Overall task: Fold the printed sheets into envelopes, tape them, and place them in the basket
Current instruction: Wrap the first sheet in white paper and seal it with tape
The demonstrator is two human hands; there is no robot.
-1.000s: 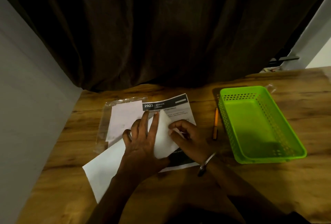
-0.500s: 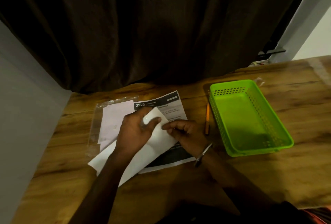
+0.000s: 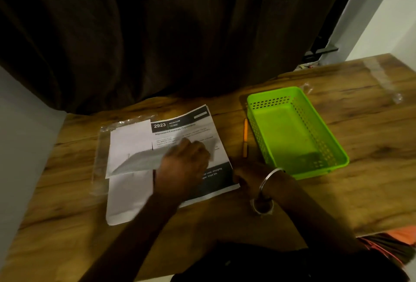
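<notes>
My left hand [image 3: 186, 162] grips a folded white sheet [image 3: 137, 162] and holds it tilted just above the table; both are blurred by motion. Under it lies a printed sheet [image 3: 191, 124] with a black header reading 2923. My right hand [image 3: 247, 173], with a metal bangle on the wrist, rests at that sheet's lower right corner; its fingers are too dark to make out. A clear tape roll [image 3: 262, 207] lies by my right forearm. The green plastic basket [image 3: 333, 146] stands on the right with nothing in it.
More white paper [image 3: 130, 137] lies on a clear plastic sleeve [image 3: 101, 146] at the left, with another white sheet [image 3: 126, 198] nearer me. An orange pencil [image 3: 245, 137] lies between the printed sheet and the basket. A dark curtain hangs behind the wooden table [image 3: 371, 169].
My left hand has lifted the folded white sheet and swung it to the left. My right hand has let go of it and drawn back to the printed sheet's lower right corner.
</notes>
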